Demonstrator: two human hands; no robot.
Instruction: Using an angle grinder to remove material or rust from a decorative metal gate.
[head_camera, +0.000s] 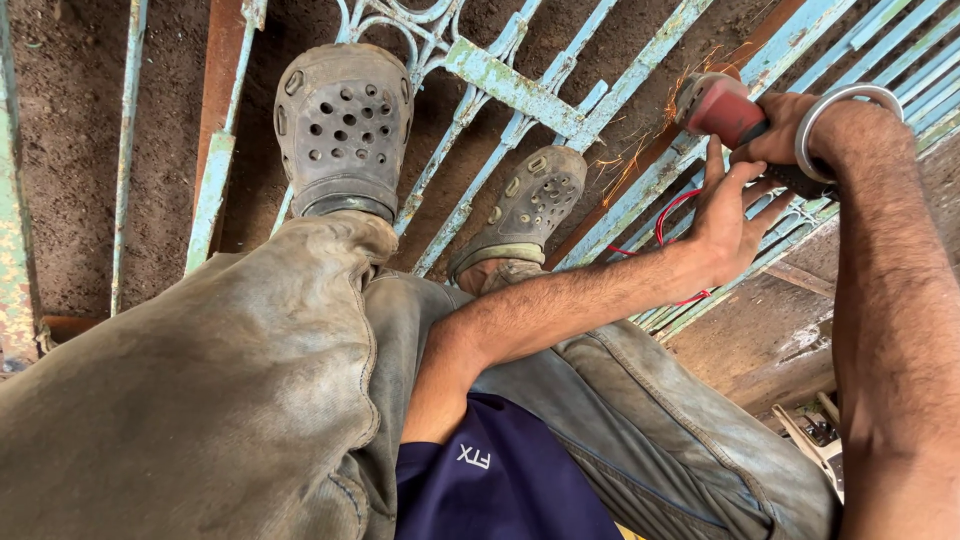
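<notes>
Both hands gripped the red grinder (722, 108) at the gate's (640, 190) blue bars, right hand (800, 130) closed on its body, left hand (728, 215) wrapped below, sparks flying; it looked heavy, rigid and kicking, best held by body and rear handle.

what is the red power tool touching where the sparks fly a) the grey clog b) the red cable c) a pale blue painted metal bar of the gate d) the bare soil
c: the red grinder, gripped by the right hand with the left hand beside it, meets a pale blue bar, and orange sparks spray from there.
</notes>
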